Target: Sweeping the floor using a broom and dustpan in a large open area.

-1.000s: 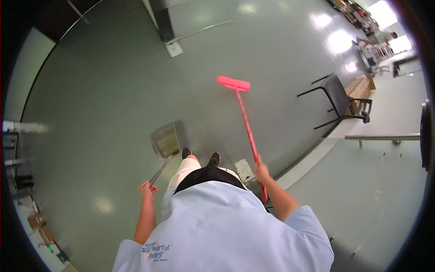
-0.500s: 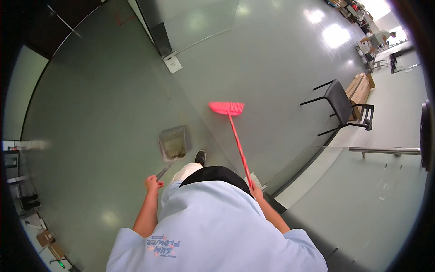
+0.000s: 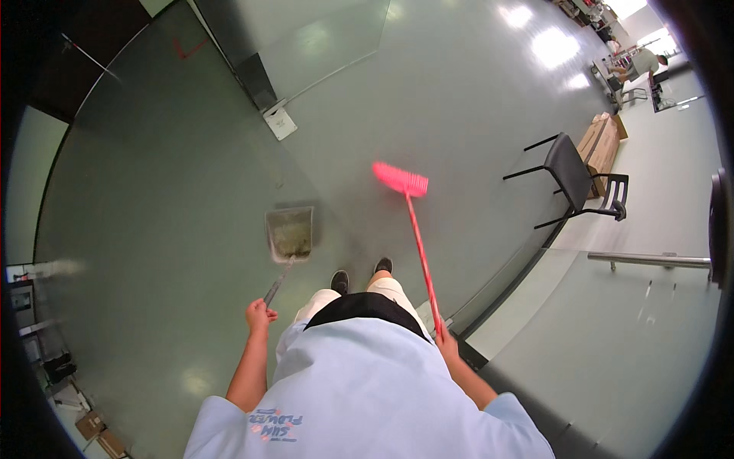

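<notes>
Low at centre-left, my left hand [image 3: 260, 314] is closed on the grey handle of a dustpan [image 3: 289, 228], whose clear grey pan has grime inside and lies low over the floor ahead of my feet; contact is unclear. My right hand [image 3: 446, 339] grips the red shaft of a broom [image 3: 417, 241], partly hidden by my shirt at its lower end. The pink broom head [image 3: 400, 178] is ahead and to the right of the pan, apart from it. My dark shoes [image 3: 340, 281] show just beyond my waist.
A black chair [image 3: 566, 174] stands right, beside long cardboard boxes [image 3: 598, 144]. A glass door with a steel bar handle [image 3: 646, 260] is at lower right; another glass panel [image 3: 317, 42] is ahead. A person [image 3: 638, 65] bends near equipment far right; cartons [image 3: 90, 425] sit lower left.
The broom head has come nearer since the first frame, then swung slightly right and turned. The dustpan has shifted a little right, and my feet have changed position.
</notes>
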Tool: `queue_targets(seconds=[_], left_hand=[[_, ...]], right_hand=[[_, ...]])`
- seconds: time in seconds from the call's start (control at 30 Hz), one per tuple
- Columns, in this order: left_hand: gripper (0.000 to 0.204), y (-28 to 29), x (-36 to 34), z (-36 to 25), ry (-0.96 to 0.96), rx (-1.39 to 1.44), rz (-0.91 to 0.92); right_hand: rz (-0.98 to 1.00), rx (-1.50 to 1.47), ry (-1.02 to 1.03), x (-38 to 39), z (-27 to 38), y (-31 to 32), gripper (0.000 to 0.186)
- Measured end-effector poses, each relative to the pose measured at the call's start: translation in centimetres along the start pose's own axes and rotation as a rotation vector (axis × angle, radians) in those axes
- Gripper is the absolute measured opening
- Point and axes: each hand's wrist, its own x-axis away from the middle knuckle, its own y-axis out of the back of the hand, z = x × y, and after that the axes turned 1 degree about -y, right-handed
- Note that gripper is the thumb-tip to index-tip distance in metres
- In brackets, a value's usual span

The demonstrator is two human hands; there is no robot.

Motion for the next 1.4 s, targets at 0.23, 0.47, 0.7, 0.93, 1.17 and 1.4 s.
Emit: queue_targets(seconds=[0.23, 0.47, 0.7, 0.93, 1.17, 1.4], left_hand=[[0.028, -5.5, -0.2, -2.5, 0.030, 0.072, -0.066], [0.027, -12.3, -0.4, -4.9, 0.055, 0.099, -0.150], [0.026, -16.7, 2.7, -8.1, 0.074, 0.265, -0.208], [0.027, -21.0, 2.9, -10.7, 0.024, 0.282, -0.196], [0.029, -25.9, 0.5, -16.3, 0.003, 0.177, -0.203], [0.028, -30.8, -4.8, -21.8, -0.007, 0.092, -0.166]], right_hand=[[0.246, 0.141, -0.216, -3.0, -3.7, 1.3, 0.050], [-0.039, 0.106, 0.133, -24.5, 6.4, 8.4, 0.046], [0.165, -0.079, 0.020, -38.4, 22.1, 19.8, 0.042], [0.121, 0.100, 0.286, -34.6, 15.7, 17.8, 0.049], [0.227, -0.017, 0.164, -35.6, 18.9, 21.2, 0.050], [0.207, -0.254, 0.123, -49.1, 29.0, 24.3, 0.041]])
